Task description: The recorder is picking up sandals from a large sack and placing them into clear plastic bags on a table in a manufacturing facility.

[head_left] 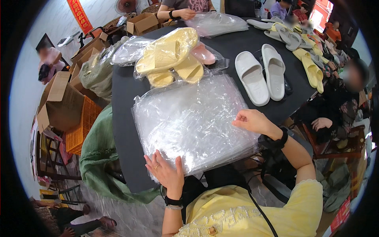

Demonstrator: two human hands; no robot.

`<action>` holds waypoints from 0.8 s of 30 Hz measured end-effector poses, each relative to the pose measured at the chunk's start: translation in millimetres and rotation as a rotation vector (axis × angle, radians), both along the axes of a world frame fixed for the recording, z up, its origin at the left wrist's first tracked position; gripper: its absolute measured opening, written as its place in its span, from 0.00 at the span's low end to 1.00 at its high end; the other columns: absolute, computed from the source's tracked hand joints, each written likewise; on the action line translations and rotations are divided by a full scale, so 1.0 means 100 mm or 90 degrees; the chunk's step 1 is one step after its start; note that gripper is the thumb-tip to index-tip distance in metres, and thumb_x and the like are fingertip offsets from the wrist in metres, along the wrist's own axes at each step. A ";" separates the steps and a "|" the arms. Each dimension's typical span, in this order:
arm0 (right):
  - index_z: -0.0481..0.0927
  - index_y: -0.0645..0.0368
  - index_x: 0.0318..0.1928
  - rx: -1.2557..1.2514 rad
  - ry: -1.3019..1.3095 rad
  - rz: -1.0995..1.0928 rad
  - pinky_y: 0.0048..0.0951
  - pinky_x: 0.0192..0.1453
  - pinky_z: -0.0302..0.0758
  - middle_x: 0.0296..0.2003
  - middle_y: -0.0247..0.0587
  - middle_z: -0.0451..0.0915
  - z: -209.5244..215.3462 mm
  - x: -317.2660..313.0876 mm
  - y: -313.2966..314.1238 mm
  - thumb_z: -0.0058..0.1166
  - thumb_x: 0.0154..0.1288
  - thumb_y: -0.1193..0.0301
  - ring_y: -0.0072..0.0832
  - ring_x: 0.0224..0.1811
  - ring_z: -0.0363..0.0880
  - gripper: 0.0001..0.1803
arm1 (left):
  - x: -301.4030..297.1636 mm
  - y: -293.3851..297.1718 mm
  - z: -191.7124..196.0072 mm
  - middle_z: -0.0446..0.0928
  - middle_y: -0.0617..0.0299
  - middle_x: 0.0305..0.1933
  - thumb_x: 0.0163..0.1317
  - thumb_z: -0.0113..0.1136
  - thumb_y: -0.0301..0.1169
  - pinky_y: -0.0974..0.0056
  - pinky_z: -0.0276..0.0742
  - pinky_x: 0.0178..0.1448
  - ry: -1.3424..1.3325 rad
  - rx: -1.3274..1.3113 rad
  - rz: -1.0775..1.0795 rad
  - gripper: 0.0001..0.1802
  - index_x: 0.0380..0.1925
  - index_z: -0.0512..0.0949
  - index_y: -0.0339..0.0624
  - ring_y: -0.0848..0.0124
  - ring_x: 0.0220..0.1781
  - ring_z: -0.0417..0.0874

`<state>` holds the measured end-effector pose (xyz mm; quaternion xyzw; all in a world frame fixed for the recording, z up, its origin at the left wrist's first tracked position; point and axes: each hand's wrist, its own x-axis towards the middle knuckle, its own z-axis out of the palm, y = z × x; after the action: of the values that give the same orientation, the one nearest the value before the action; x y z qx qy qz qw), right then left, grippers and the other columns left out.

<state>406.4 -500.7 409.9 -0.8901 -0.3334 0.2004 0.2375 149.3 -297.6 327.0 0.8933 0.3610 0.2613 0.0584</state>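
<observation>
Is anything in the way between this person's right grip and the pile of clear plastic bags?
Nothing visible: the right grip is already at the pile of clear plastic bags, near its right edge. The bagged yellow slippers lie at its far side, not between them.

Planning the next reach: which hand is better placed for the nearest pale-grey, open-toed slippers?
Probably the right hand: nearer the slippers; the left hand lies farther left, at clear, flat plastic bags.

A pale wall with a red banner stands over a grey veined floor beyond the black table.
</observation>
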 end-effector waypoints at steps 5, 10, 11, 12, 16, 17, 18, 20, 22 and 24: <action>0.75 0.62 0.36 0.361 0.255 -0.004 0.26 0.32 0.72 0.23 0.39 0.77 -0.12 -0.12 -0.03 0.52 0.66 0.62 0.22 0.27 0.76 0.14 | 0.00 -0.03 0.07 0.62 0.43 0.59 0.58 0.56 0.51 0.44 0.46 0.72 0.036 -0.047 0.004 0.40 0.61 0.61 0.29 0.45 0.71 0.52; 0.73 0.62 0.40 0.138 0.094 -0.077 0.28 0.27 0.69 0.20 0.40 0.75 -0.25 -0.24 -0.13 0.51 0.66 0.65 0.23 0.22 0.74 0.12 | 0.00 -0.05 0.09 0.60 0.41 0.62 0.58 0.57 0.51 0.43 0.46 0.72 0.045 -0.091 0.018 0.41 0.60 0.62 0.26 0.45 0.72 0.50; 0.72 0.61 0.40 0.100 0.058 -0.066 0.28 0.27 0.69 0.20 0.41 0.76 -0.26 -0.25 -0.08 0.51 0.65 0.65 0.25 0.22 0.74 0.11 | -0.01 -0.03 0.07 0.58 0.39 0.64 0.58 0.56 0.51 0.44 0.45 0.72 0.051 -0.074 0.007 0.41 0.59 0.62 0.25 0.44 0.72 0.50; 0.72 0.62 0.45 0.027 0.131 -0.081 0.31 0.30 0.71 0.23 0.46 0.77 -0.15 -0.26 -0.05 0.53 0.61 0.66 0.33 0.23 0.76 0.15 | -0.02 -0.01 0.05 0.57 0.37 0.65 0.58 0.56 0.50 0.44 0.44 0.72 0.058 -0.057 -0.003 0.41 0.59 0.62 0.23 0.44 0.72 0.49; 0.72 0.62 0.52 -0.080 -0.384 0.023 0.35 0.33 0.74 0.34 0.47 0.77 0.10 -0.30 -0.05 0.61 0.54 0.65 0.38 0.32 0.78 0.26 | -0.04 -0.04 0.29 0.56 0.33 0.66 0.58 0.56 0.51 0.45 0.44 0.73 0.114 -0.054 -0.018 0.42 0.58 0.61 0.21 0.44 0.72 0.49; 0.71 0.61 0.54 -0.085 -0.492 0.055 0.36 0.35 0.75 0.38 0.47 0.76 0.27 -0.33 0.01 0.63 0.52 0.64 0.39 0.35 0.78 0.29 | -0.02 -0.02 0.29 0.56 0.33 0.66 0.58 0.56 0.51 0.45 0.44 0.73 0.113 -0.055 -0.002 0.42 0.58 0.61 0.21 0.44 0.72 0.49; 0.72 0.59 0.54 -0.063 -0.465 0.104 0.35 0.38 0.75 0.42 0.45 0.75 0.48 -0.36 0.11 0.62 0.53 0.63 0.40 0.41 0.78 0.29 | 0.00 -0.02 0.29 0.57 0.33 0.65 0.58 0.55 0.53 0.45 0.45 0.72 0.100 -0.081 -0.004 0.44 0.59 0.60 0.21 0.44 0.72 0.50; 0.71 0.59 0.55 -0.016 -0.390 0.239 0.36 0.41 0.75 0.44 0.45 0.75 0.86 -0.45 0.32 0.60 0.56 0.63 0.41 0.43 0.77 0.27 | 0.02 0.02 0.18 0.58 0.34 0.65 0.57 0.55 0.57 0.43 0.47 0.71 0.075 -0.112 0.006 0.47 0.60 0.59 0.23 0.42 0.70 0.52; 0.71 0.58 0.55 0.030 -0.315 0.365 0.36 0.43 0.75 0.45 0.45 0.74 1.05 -0.50 0.59 0.58 0.58 0.62 0.42 0.44 0.77 0.26 | 0.00 0.02 0.18 0.57 0.34 0.65 0.56 0.55 0.57 0.42 0.48 0.70 0.076 -0.112 0.009 0.47 0.61 0.59 0.25 0.42 0.70 0.52; 0.70 0.57 0.56 0.034 -0.083 0.598 0.38 0.47 0.74 0.48 0.47 0.73 1.15 -0.57 0.94 0.53 0.63 0.63 0.44 0.46 0.76 0.23 | -0.07 0.03 0.17 0.55 0.34 0.66 0.55 0.55 0.61 0.39 0.49 0.68 0.082 -0.116 0.006 0.49 0.62 0.59 0.28 0.40 0.70 0.52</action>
<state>349.2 -406.9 525.3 -0.6472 -0.7193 0.2209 0.1223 142.8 -295.1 343.9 0.8975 0.3906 0.1698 0.1146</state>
